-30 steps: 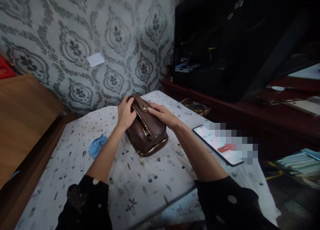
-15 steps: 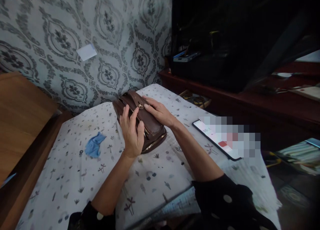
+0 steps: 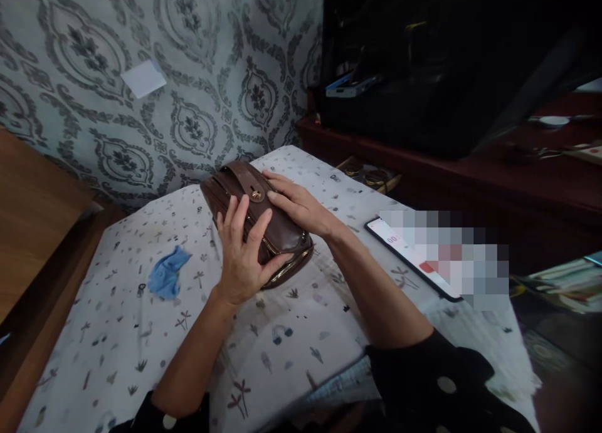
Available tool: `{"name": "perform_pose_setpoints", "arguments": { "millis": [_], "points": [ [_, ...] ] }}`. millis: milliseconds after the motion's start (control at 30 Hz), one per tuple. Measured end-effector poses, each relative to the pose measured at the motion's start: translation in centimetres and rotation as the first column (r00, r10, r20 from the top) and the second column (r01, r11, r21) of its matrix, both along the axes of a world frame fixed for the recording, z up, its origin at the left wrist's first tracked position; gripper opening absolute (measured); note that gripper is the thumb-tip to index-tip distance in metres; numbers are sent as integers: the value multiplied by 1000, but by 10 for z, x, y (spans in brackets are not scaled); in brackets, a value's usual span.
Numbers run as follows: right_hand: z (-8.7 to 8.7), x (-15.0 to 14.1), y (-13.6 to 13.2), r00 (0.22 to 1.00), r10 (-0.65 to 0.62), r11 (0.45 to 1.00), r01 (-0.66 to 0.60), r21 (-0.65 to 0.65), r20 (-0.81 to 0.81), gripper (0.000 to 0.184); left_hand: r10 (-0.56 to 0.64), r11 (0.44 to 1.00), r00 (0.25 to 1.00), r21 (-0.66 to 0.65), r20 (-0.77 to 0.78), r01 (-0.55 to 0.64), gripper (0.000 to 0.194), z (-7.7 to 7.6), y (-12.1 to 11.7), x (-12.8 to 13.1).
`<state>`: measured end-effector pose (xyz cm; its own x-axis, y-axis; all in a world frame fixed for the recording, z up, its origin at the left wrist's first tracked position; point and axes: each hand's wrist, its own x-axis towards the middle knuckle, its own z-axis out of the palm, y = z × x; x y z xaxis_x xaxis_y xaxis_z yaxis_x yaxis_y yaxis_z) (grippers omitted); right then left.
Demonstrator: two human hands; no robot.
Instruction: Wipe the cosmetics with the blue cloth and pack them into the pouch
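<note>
A brown leather bag (image 3: 282, 223) with gold zips and a round metal clasp lies on the patterned white cloth (image 3: 188, 351). My left hand (image 3: 244, 251) rests over its near left side, fingers spread, the thumb along the zipped end. On the far right side lies my right hand (image 3: 298, 204), its fingers stretched out along the bag's edge and the thumb near the clasp. Neither hand is wrapped round the bag. To the left of it a crumpled blue cloth (image 3: 167, 273) sits apart from both hands.
A phone (image 3: 414, 260), partly blurred out, lies on the right of the table. Beyond it are a dark red cabinet (image 3: 423, 173) with a partly open drawer (image 3: 392, 182) and a large black screen (image 3: 399, 51). Brown wooden furniture (image 3: 37, 220) stands at the left, and patterned wallpaper behind.
My left thumb has spread away from the fingers toward the zipped end of the bag. My right hand stays on the far side. The whole view has shifted slightly.
</note>
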<state>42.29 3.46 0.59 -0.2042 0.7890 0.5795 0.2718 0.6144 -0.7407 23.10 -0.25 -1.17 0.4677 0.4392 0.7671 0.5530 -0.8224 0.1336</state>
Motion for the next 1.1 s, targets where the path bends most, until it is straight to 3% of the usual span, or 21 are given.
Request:
{"name": "perform_pose_setpoints", "arguments": {
  "millis": [467, 767, 933, 1100],
  "points": [
    [-10, -4, -6, 990, -132, 985, 125, 117, 53, 68, 11, 989, 998, 150, -62, -2, 71, -3, 6, 0],
    [-17, -11, -16, 958, -285, 942, 272, 196, 39, 52, 34, 983, 999, 183, -28, -28, 59, -3, 3, 3],
    [-20, -15, -22, 900, -422, 873, 370, 318, 111, 45, 34, 979, 999, 201, -9, -32, 58, -5, 5, 2],
    [-24, -30, -32, 763, -622, 729, 483, 486, 176, 40, 13, 990, 1000, 142, 27, -17, 57, -9, 6, 1]
  ]
}}
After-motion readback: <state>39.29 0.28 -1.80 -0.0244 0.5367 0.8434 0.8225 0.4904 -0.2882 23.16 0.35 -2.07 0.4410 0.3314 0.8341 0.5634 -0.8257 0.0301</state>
